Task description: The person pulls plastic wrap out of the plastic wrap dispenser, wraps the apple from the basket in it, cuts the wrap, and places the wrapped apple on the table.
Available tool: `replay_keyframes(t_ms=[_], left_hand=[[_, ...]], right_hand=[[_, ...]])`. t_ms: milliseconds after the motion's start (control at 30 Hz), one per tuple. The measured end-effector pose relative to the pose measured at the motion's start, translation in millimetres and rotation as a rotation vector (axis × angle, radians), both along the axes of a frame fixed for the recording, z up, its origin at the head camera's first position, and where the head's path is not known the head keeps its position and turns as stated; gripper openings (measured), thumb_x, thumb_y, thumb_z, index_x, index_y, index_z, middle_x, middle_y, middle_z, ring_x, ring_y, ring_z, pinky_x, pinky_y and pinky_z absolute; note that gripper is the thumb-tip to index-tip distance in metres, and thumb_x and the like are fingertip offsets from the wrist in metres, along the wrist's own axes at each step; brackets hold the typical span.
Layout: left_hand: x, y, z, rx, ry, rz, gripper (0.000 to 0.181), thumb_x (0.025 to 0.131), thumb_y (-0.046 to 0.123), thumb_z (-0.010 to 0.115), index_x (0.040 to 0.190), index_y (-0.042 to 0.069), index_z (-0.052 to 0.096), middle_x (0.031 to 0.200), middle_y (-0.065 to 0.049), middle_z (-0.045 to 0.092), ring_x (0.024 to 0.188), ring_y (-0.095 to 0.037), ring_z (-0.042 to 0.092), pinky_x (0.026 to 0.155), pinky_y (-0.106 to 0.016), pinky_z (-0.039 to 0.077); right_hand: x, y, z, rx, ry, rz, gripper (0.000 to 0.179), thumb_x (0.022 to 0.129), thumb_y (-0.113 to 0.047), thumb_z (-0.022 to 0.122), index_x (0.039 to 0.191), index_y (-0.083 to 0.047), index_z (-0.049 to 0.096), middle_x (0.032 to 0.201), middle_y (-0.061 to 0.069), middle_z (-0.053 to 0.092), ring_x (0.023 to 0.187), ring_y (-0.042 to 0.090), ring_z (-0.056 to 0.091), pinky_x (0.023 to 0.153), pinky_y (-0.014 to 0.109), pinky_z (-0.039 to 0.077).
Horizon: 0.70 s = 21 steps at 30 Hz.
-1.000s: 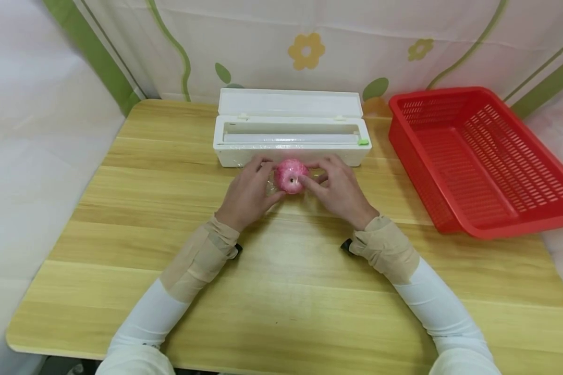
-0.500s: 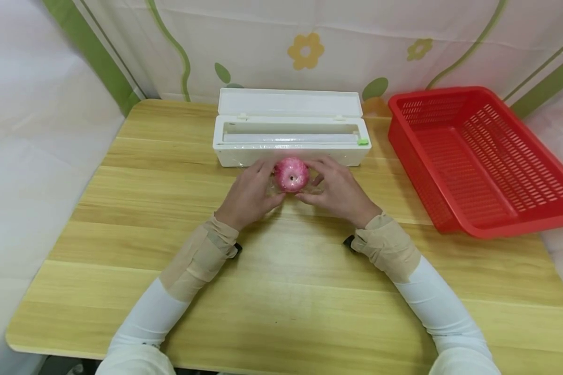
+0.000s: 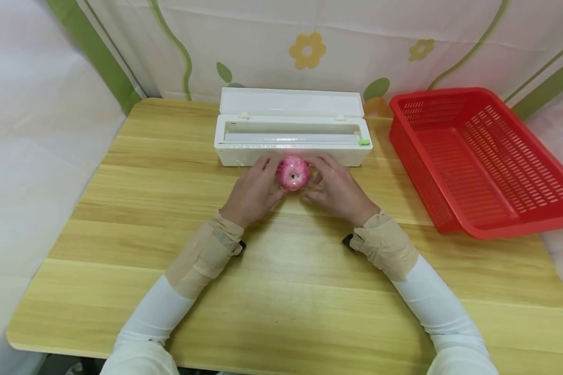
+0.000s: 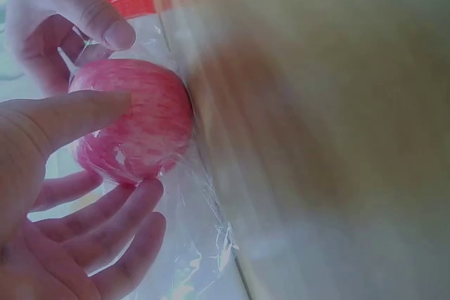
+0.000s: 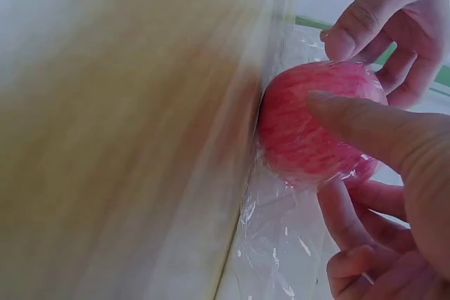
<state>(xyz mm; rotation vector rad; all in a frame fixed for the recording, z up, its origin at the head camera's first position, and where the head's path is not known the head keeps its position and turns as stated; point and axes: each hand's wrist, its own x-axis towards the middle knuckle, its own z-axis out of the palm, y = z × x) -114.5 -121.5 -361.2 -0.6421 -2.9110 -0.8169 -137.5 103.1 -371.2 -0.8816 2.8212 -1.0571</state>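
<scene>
A pink-red apple stands on the table, close in front of the white cling film box. Clear cling film covers it and spreads out loosely around its base. My left hand holds it from the left, its thumb across the near side and its fingertips at the far side. From the right, my right hand curves round the apple, with an index fingertip touching it in the right wrist view. That hand's thumb lies over the near side, and whether it presses is unclear.
The box's lid is raised, with a film roll inside and a green slider at its right end. A red plastic basket stands at the table's right. Behind hangs a flowered curtain.
The right thumb has come off the apple's top and now lies lower, at its near side. The left hand stays at the apple, which has hardly shifted.
</scene>
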Motion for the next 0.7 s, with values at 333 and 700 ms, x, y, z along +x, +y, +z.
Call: replay_keyframes(t_ms=[333,700], left_hand=[[-3.6,-9.5,12.5,-0.018,-0.03,-0.062,0.081,0.09,0.03,0.085,0.157,0.012,0.043,0.15,-0.015,0.056,0.136,-0.033,0.058,0.111,-0.051,0.054],[-1.3,-6.3,16.4,-0.207,0.103,-0.065,0.103,0.077,0.027,0.093,0.161,0.022,0.033,0.149,-0.015,0.056,0.138,-0.036,0.053,0.105,-0.056,0.052]], right_hand=[[-5.4,6.7,8.3,-0.084,-0.064,0.017,0.074,0.086,-0.019,0.089,0.151,-0.025,0.055,0.139,0.0,0.064,0.1,0.018,0.064,0.088,0.035,0.06],[-14.1,13.7,24.3,-0.052,-0.068,0.095,0.061,0.094,-0.022,0.081,0.151,-0.015,0.058,0.128,0.006,0.07,0.095,0.023,0.064,0.083,0.042,0.058]])
